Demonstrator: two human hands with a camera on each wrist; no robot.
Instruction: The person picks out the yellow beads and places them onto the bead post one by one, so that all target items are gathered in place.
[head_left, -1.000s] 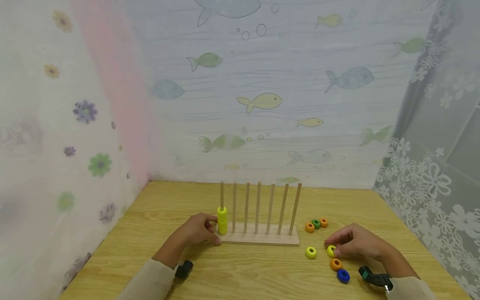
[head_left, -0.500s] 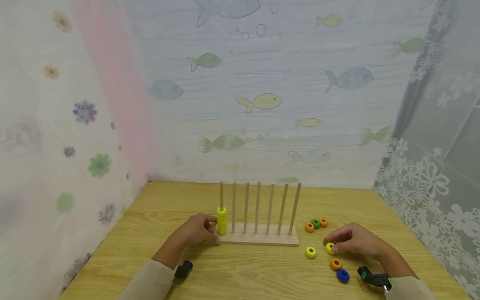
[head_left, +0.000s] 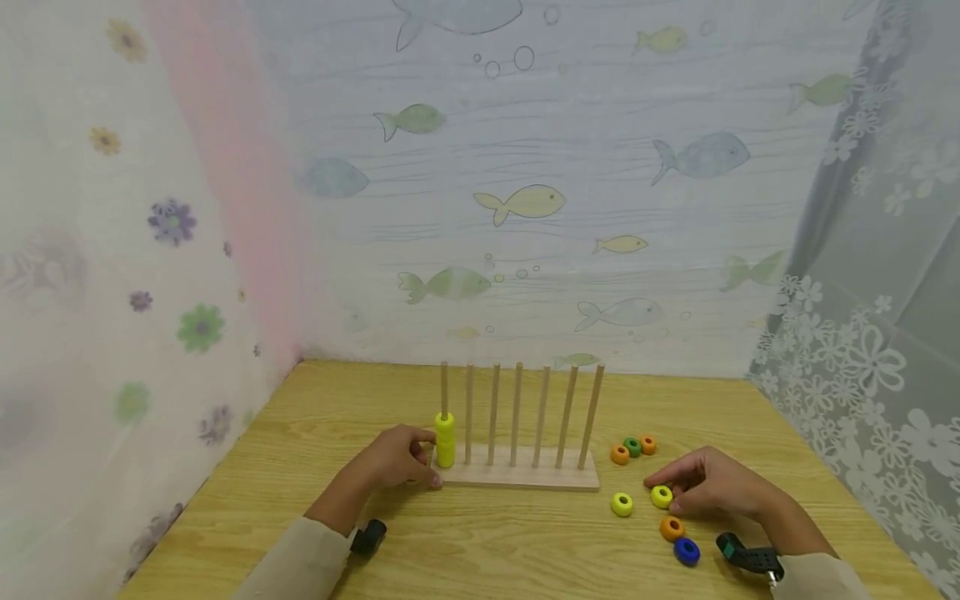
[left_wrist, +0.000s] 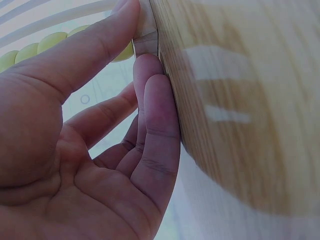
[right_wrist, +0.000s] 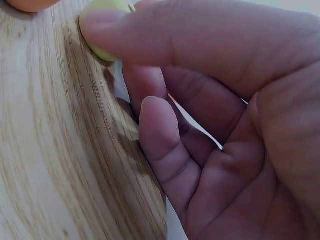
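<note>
A wooden bead abacus stand (head_left: 517, 475) with several upright pegs stands mid-table. Yellow beads (head_left: 446, 442) are stacked on its leftmost peg. My left hand (head_left: 397, 457) grips the left end of the base, thumb at the front. In the left wrist view, thumb and fingertips touch the base's end (left_wrist: 147, 44). On the right, my right hand (head_left: 716, 483) is around a loose yellow bead (head_left: 661, 497) on the table, thumb and index finger spread on either side. In the right wrist view the thumb partly covers that yellow bead (right_wrist: 97, 42).
Another yellow bead (head_left: 622, 504) lies left of the right hand. An orange bead (head_left: 672, 528) and a blue bead (head_left: 686, 551) lie nearer me. Behind are a green bead (head_left: 632, 447) and two orange beads (head_left: 619, 454). A fish-patterned curtain (head_left: 525, 250) closes the table's back.
The yellow bead at my right hand has shifted slightly away from me. My right thumb and index finger have parted from it. My left hand stays on the stand.
</note>
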